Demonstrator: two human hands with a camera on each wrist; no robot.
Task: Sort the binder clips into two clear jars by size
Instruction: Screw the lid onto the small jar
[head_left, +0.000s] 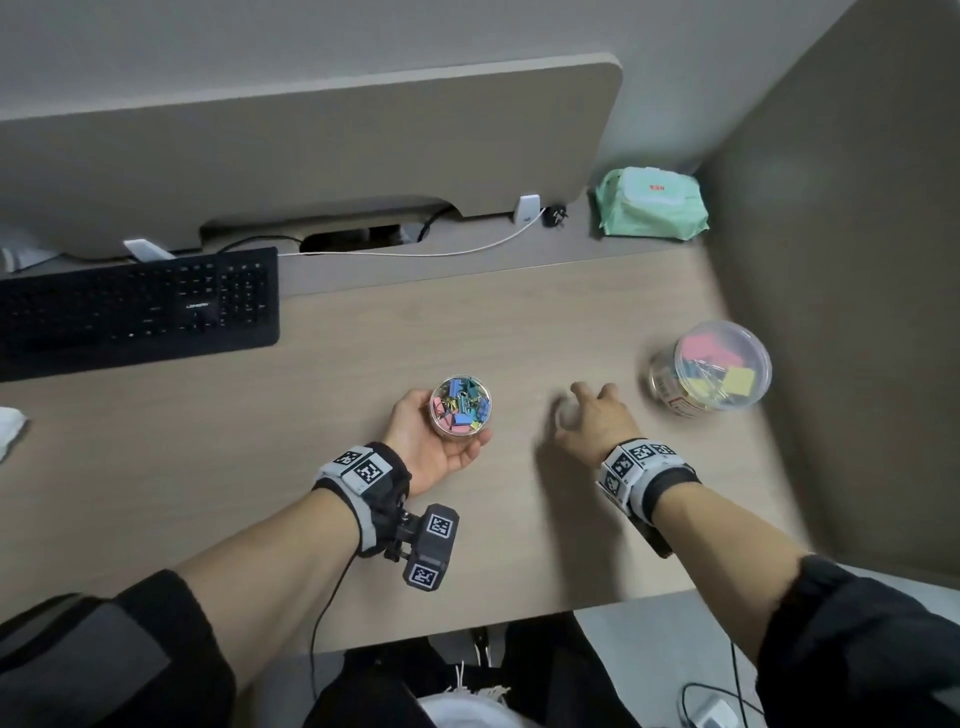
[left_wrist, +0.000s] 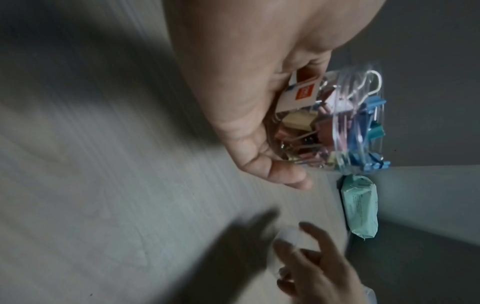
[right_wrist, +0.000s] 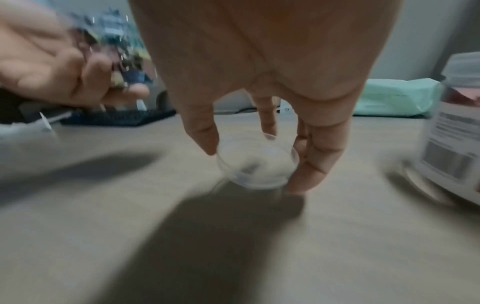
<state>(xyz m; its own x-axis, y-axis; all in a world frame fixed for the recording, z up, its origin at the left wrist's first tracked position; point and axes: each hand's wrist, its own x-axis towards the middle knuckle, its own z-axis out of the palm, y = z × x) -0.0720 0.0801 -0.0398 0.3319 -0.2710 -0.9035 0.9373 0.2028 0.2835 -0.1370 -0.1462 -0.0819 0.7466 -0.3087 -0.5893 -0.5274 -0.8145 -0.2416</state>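
Note:
A small clear jar (head_left: 460, 410) packed with small coloured binder clips sits in my left hand (head_left: 441, 434), whose fingers curl round its wall; in the left wrist view the jar (left_wrist: 345, 123) lies tilted in my left hand (left_wrist: 254, 127). My right hand (head_left: 589, 415) reaches down onto a small clear lid (right_wrist: 255, 164) on the desk. The thumb touches its left rim and the fingers (right_wrist: 314, 164) its right. A larger clear jar (head_left: 719, 366) holding big pink and yellow clips stands to the right. The views are motion-blurred.
A black keyboard (head_left: 140, 306) lies at the back left. A green pack of wipes (head_left: 652, 205) sits at the back right, by the partition wall. White cables run along the desk's rear edge. Bare wooden desk (head_left: 467, 322) stretches between the hands and the keyboard.

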